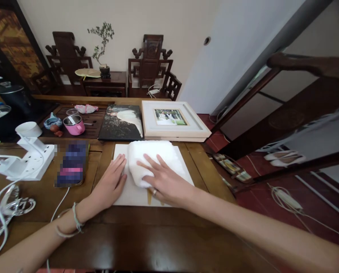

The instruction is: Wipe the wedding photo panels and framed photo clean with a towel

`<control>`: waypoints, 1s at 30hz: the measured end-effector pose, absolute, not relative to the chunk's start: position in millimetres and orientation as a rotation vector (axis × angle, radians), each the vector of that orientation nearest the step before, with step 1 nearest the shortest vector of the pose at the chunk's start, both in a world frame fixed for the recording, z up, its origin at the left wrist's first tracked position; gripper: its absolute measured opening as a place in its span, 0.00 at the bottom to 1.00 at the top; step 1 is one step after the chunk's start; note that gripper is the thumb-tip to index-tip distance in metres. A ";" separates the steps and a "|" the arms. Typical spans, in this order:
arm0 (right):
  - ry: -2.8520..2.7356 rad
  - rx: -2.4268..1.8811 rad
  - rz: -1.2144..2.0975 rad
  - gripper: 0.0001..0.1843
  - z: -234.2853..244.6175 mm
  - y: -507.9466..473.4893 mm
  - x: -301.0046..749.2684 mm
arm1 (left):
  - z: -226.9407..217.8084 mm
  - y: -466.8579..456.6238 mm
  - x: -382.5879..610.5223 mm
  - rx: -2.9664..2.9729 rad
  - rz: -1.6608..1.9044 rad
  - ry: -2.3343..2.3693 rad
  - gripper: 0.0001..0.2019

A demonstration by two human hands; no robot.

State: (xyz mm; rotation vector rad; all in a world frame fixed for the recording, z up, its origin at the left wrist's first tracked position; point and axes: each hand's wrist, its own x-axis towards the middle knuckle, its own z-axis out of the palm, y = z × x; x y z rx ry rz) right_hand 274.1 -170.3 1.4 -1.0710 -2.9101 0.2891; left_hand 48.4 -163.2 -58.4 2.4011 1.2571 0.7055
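Observation:
A folded white towel lies on a flat, pale board near the table's front edge. My right hand, with a ring on one finger, rests palm down on the towel with its fingers spread, and its thumb presses the towel's near side. Brownish-yellow streaks show on the board just below that hand. My left hand lies flat at the board's left edge, fingers stretched out and holding nothing. The board's surface under the towel is hidden.
Behind the board lie a dark photo panel and a pale picture frame. On the left are a phone, a white power strip with cables, and a pink cup on a tea tray. A wooden chair stands right.

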 end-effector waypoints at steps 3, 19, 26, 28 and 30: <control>-2.873 -1.046 0.360 0.18 -1.9 -210.7 273.6 | -58.6 -162.9 48.0 2.408 0.703 1.244 0.24; -2.747 -1.239 0.378 0.23 10.6 -181.9 272.2 | -57.0 -157.2 49.2 2.425 0.642 1.250 0.25; -2.917 -1.157 0.751 0.19 43.8 -235.8 263.3 | -61.3 -155.3 45.2 2.413 0.686 1.194 0.24; -2.910 -1.146 0.818 0.19 48.3 -232.0 268.8 | -62.3 -154.9 45.0 2.413 0.687 1.185 0.24; -2.864 -1.183 0.831 0.19 45.1 -216.1 274.0 | -62.4 -155.0 45.7 2.412 0.682 1.196 0.24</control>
